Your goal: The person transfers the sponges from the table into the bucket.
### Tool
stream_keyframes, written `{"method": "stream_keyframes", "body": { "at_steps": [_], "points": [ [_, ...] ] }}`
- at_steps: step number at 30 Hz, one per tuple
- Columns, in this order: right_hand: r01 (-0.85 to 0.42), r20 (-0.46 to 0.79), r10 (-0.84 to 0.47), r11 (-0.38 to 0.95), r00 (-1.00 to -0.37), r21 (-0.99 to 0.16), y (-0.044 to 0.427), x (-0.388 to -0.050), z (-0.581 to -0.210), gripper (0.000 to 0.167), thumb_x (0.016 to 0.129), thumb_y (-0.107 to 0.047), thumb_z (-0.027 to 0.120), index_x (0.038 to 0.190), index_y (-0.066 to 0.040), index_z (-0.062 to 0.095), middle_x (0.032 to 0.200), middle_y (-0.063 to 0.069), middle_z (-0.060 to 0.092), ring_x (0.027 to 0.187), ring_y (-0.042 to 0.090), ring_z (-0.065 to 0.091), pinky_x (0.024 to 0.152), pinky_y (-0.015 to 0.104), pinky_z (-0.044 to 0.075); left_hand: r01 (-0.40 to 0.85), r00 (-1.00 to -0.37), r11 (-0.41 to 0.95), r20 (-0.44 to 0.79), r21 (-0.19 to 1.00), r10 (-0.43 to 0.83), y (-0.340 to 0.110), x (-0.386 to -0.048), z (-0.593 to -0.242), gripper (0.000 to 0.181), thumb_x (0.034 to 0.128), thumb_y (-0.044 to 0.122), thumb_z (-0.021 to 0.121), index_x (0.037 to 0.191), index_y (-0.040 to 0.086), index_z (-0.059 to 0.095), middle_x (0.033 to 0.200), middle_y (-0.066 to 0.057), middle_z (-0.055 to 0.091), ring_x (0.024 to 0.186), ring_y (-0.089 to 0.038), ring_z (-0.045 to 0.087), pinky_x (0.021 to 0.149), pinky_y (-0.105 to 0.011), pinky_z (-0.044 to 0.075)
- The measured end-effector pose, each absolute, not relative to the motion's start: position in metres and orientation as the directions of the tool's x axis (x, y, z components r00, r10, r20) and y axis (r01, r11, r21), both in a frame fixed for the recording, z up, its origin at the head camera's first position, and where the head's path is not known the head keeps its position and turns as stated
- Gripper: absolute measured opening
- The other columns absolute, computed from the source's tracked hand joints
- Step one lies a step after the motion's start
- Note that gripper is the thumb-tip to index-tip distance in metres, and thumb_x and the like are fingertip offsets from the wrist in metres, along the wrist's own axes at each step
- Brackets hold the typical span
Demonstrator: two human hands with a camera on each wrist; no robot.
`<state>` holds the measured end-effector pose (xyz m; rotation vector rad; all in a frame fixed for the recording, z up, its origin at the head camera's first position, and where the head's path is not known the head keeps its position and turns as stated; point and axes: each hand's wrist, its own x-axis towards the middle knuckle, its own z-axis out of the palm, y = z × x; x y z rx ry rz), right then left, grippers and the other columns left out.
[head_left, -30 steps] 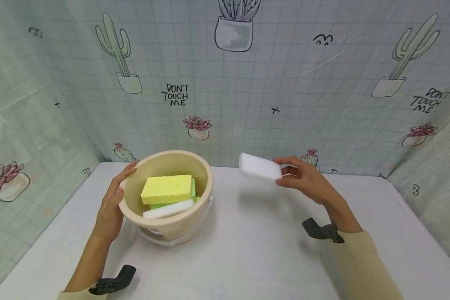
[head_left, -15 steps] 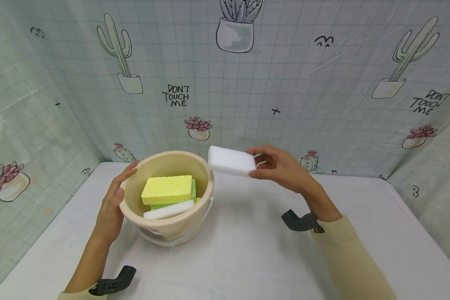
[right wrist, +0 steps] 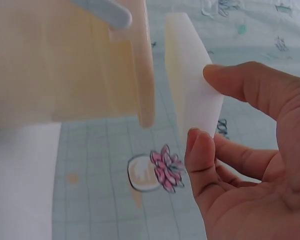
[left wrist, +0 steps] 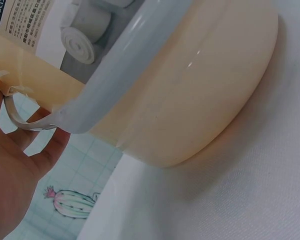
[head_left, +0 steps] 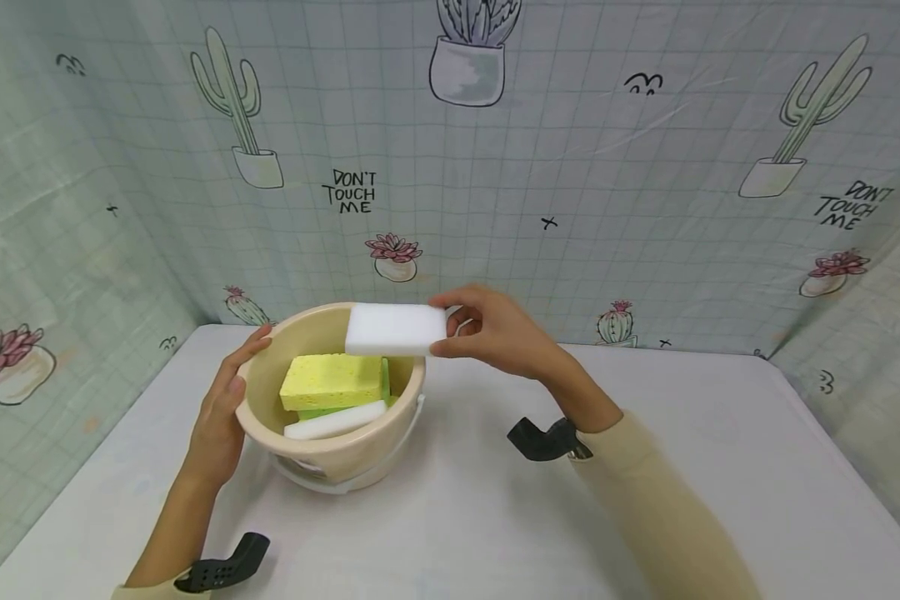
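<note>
A cream bucket (head_left: 412,408) with a pale handle (left wrist: 135,55) stands on the white table. My left hand (head_left: 221,417) grips its left rim; the left wrist view shows the fingers (left wrist: 55,150) by the handle's end. Inside lie a yellow sponge (head_left: 333,380), something green under it, and a white sponge (head_left: 336,422) at the near side. Between thumb and fingers my right hand (head_left: 498,333) pinches another white sponge (head_left: 393,329) by its right end. That sponge is held above the bucket's far right rim, apart from the rim in the right wrist view (right wrist: 190,75).
A cloth backdrop (head_left: 480,200) with cactus drawings hangs behind and beside the white table (head_left: 465,508). Black wrist mounts sit on the left forearm (head_left: 225,567) and the right forearm (head_left: 547,440). A printed label (left wrist: 27,22) is on the bucket.
My right hand has moved left with the white sponge, from beside the bucket to over its far right rim. The left hand and the bucket have stayed in place.
</note>
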<state>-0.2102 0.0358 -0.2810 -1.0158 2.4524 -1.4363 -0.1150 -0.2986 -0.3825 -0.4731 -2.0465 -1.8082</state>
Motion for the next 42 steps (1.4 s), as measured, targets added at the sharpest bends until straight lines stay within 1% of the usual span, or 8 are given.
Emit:
{"method": "stream_keyframes", "body": {
  "at_steps": [4,12,19,25,27,30,38,42],
  "points": [
    [-0.469,0.189,-0.608,0.342,-0.771,-0.814,0.016,-0.209,-0.280,0.054,0.078,-0.019,0.079,0.127,-0.007,0.060,0.104,0.007,0.055,0.086,0.018,0.060,0.069,0.030,0.051,0.484,-0.874,0.119,0.486,0.867,0.013,-0.299,-0.115,-0.383,0.049,0.1011,0.026,0.027,0.145,0.007,0.036,0.157,-0.004,0.020,0.143,-0.020,0.013,0.107,-0.019,0.023],
    [-0.517,0.155,-0.662,0.395,-0.733,-0.759,-0.019,-0.210,-0.279,0.056,0.079,-0.018,0.079,0.127,-0.001,0.058,0.081,0.004,0.063,0.078,0.014,0.058,0.063,0.024,0.049,0.479,-0.876,0.111,0.482,0.871,-0.006,-0.301,-0.117,-0.385,0.049,0.1013,0.027,0.028,0.144,0.004,0.036,0.156,-0.004,0.022,0.143,-0.020,0.013,0.108,-0.020,0.022],
    [-0.540,0.103,-0.689,0.457,-0.718,-0.707,-0.039,-0.209,-0.276,0.057,0.078,-0.019,0.080,0.127,0.001,0.058,0.076,0.004,0.063,0.070,0.013,0.055,0.057,0.020,0.043,0.463,-0.883,0.117,0.469,0.878,-0.021,-0.300,-0.116,-0.385,0.049,0.1013,0.026,0.027,0.144,0.003,0.036,0.156,-0.003,0.022,0.143,-0.021,0.013,0.108,-0.019,0.024],
    [-0.609,0.128,-0.696,0.506,-0.707,-0.611,-0.050,-0.206,-0.279,0.054,0.077,-0.023,0.081,0.122,0.000,0.062,0.075,0.000,0.061,0.087,0.013,0.050,0.067,0.020,0.043,0.478,-0.876,0.118,0.483,0.870,-0.014,-0.299,-0.115,-0.384,0.049,0.1013,0.027,0.028,0.144,0.004,0.037,0.156,-0.004,0.022,0.143,-0.021,0.014,0.107,-0.019,0.025],
    [-0.621,0.143,-0.692,0.512,-0.707,-0.593,-0.052,-0.205,-0.280,0.053,0.076,-0.024,0.081,0.121,-0.001,0.063,0.075,0.000,0.061,0.092,0.013,0.048,0.072,0.021,0.042,0.481,-0.874,0.116,0.485,0.869,-0.006,-0.300,-0.116,-0.384,0.049,0.1013,0.027,0.028,0.144,0.005,0.037,0.156,-0.004,0.022,0.143,-0.021,0.014,0.106,-0.018,0.025],
    [-0.636,0.164,-0.689,0.516,-0.706,-0.573,-0.053,-0.206,-0.283,0.054,0.076,-0.026,0.082,0.120,-0.002,0.064,0.076,0.000,0.060,0.091,0.013,0.049,0.073,0.021,0.042,0.483,-0.874,0.112,0.486,0.868,0.003,-0.300,-0.116,-0.385,0.049,0.1011,0.026,0.028,0.144,0.006,0.037,0.156,-0.005,0.021,0.143,-0.022,0.013,0.106,-0.018,0.025],
    [-0.638,0.144,-0.692,0.539,-0.708,-0.550,-0.052,-0.205,-0.285,0.056,0.077,-0.027,0.081,0.124,-0.003,0.063,0.093,0.004,0.056,0.080,0.014,0.052,0.065,0.020,0.043,0.479,-0.875,0.137,0.483,0.867,0.003,-0.299,-0.117,-0.384,0.048,0.1014,0.027,0.028,0.144,0.007,0.038,0.156,-0.003,0.022,0.143,-0.022,0.014,0.106,-0.019,0.026],
    [-0.656,0.137,-0.705,0.546,-0.696,-0.521,-0.054,-0.203,-0.284,0.055,0.078,-0.026,0.080,0.124,-0.003,0.062,0.104,0.008,0.058,0.082,0.015,0.053,0.065,0.020,0.044,0.480,-0.875,0.134,0.484,0.867,0.005,-0.300,-0.116,-0.383,0.048,0.1015,0.027,0.028,0.145,0.007,0.037,0.157,-0.004,0.021,0.143,-0.022,0.013,0.107,-0.019,0.025]
  ]
}}
